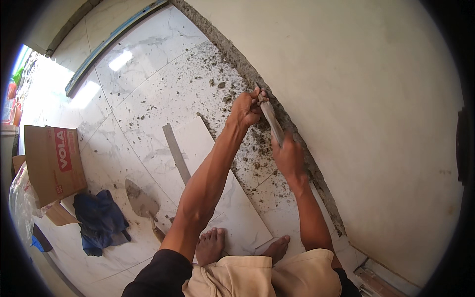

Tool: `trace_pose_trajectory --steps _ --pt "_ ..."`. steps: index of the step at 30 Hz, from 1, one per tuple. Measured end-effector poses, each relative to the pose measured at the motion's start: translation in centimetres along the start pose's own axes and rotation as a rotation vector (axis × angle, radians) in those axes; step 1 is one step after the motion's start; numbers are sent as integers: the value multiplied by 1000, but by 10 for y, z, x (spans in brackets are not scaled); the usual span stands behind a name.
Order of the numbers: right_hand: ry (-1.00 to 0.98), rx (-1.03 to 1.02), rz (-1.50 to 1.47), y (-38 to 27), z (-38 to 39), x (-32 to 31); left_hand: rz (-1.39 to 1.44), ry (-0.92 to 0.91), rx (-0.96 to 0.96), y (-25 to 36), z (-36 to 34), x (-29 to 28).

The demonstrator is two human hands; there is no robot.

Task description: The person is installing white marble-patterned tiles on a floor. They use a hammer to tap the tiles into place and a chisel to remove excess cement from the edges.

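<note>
My right hand is closed round a long, greyish-brown handled tool, smeared by motion. Its far end reaches my left hand, whose fingers are curled at the foot of the wall; what they grip is hidden. Both hands are by the rough, chipped strip where the wall meets the floor. Broken mortar crumbs lie under and around them on the marbled tiles.
A pale tile plank and a thin grey strip lie near my feet. Leftward are a pointed trowel, dark blue cloth and cardboard box. A long blue-edged bar lies farther off. The wall rises at right.
</note>
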State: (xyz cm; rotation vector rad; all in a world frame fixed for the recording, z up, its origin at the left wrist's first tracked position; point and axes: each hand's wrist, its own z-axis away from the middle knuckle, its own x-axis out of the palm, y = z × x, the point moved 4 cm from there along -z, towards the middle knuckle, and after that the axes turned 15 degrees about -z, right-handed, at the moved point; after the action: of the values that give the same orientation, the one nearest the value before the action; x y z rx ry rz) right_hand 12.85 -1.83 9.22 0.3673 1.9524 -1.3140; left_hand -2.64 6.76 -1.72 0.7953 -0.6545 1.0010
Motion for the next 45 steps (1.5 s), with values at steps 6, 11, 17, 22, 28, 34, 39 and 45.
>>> trace_pose_trajectory --steps 6,11,17,22,28,34,39,45 --pt "-34 19 -98 -16 -6 -3 43 -7 21 7 -7 -5" --pt "-103 208 73 7 -20 3 9 -7 -1 -4 -14 -2" --pt "96 -58 -183 -21 -11 -11 10 -3 6 -5 -17 -2" --pt "-25 81 -46 -4 -30 -5 23 0 28 -3 -20 -5" --pt "17 74 -134 -2 -19 -7 48 51 12 -5 -18 5" --pt "131 -18 -212 -35 -13 -15 63 143 6 -6 -6 6" --pt "23 81 -13 -6 -34 0 63 52 0 -3 -17 5" --pt "135 -6 -186 -30 -12 -14 3 72 4 0 -7 0"
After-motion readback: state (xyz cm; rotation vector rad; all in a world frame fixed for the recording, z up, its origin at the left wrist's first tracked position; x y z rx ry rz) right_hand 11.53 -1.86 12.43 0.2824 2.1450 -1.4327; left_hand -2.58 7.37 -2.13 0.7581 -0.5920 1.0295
